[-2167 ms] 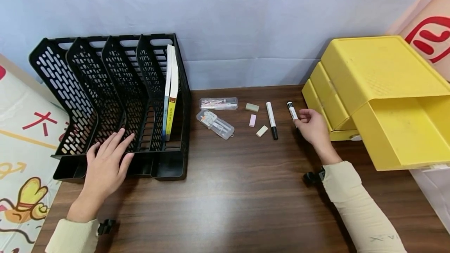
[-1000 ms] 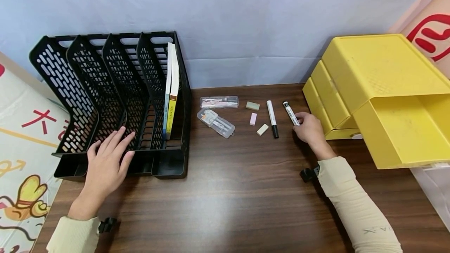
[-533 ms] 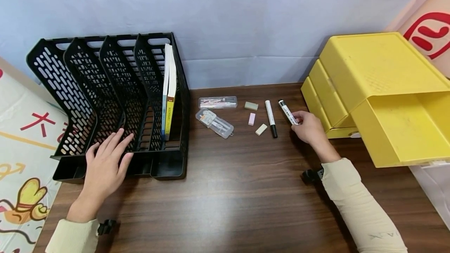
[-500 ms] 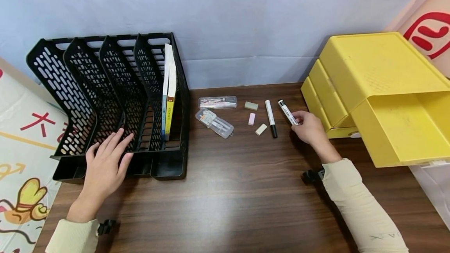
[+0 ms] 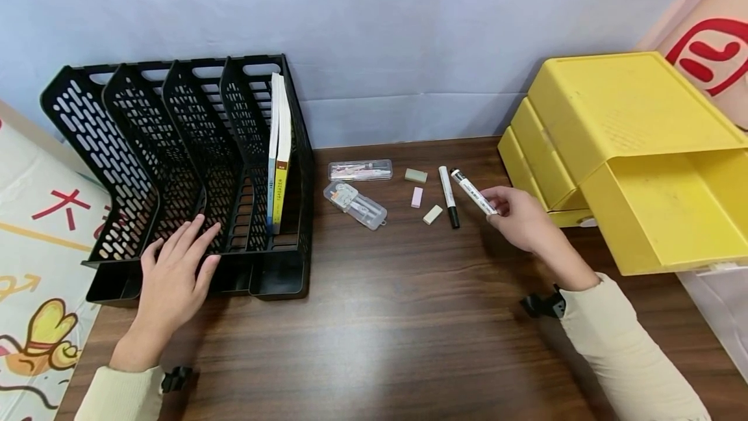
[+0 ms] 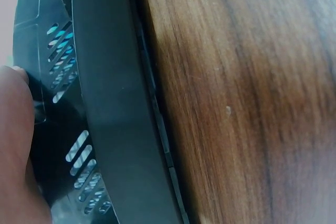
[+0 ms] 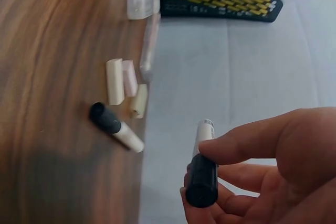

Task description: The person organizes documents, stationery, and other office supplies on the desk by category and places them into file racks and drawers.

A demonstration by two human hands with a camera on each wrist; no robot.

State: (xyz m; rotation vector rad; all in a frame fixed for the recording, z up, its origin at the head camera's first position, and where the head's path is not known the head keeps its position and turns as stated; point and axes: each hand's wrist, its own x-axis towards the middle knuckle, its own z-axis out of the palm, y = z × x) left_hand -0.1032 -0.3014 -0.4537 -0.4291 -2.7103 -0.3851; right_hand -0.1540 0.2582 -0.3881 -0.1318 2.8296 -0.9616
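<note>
My right hand (image 5: 517,216) pinches a white marker (image 5: 472,191) between thumb and fingers. In the right wrist view the marker's black cap (image 7: 202,184) points toward the camera, held under the thumb. To its left a second white marker with a black cap (image 5: 448,197) lies on the table. My left hand (image 5: 175,275) rests with spread fingers on the front of the black file rack (image 5: 280,276). Only part of that hand (image 6: 16,145) shows in the left wrist view, beside the rack's dark plastic wall (image 6: 113,98).
Three small erasers, green (image 5: 416,176), pink (image 5: 417,197) and cream (image 5: 432,215), lie left of the markers. Two clear plastic cases (image 5: 360,170) lie beside the rack. Thin books (image 5: 280,167) stand in its right slot. A yellow drawer unit (image 5: 619,109) has its top drawer (image 5: 695,213) pulled out.
My right hand has closed its fingers on the marker, turned it and raised it off the table toward the other marker. The left hand stays on the rack.
</note>
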